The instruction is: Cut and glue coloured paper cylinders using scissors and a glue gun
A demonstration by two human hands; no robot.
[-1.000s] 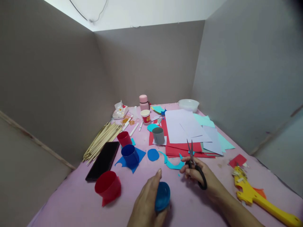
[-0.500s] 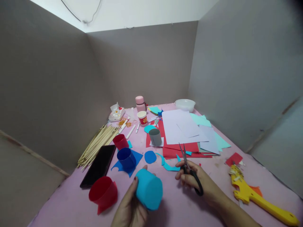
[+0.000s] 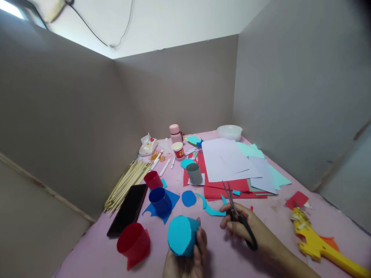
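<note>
My left hand (image 3: pixel 189 256) grips a light blue paper cup (image 3: pixel 181 235), raised at the lower middle with its flat round bottom turned toward me. My right hand (image 3: pixel 251 231) rests on the pink table (image 3: pixel 226 255) to the right of it, holding black-handled scissors (image 3: pixel 236 212) whose closed blades point up and away. A light blue paper offcut (image 3: pixel 213 210) lies just beyond the scissors, and a blue paper disc (image 3: pixel 188 198) sits next to it.
Red paper cups (image 3: pixel 133 243) (image 3: pixel 152 180), a dark blue cup (image 3: pixel 159 200) and a grey cup (image 3: pixel 194 173) stand around a black phone (image 3: pixel 128 209). Bamboo sticks (image 3: pixel 127 179) lie left. Paper sheets (image 3: pixel 232 162), a white bowl (image 3: pixel 230 132) and a yellow glue gun (image 3: pixel 321 245) lie right.
My left hand lifted the light blue cup off the table and turned it, so its closed bottom now faces me. The right hand with the scissors barely moved.
</note>
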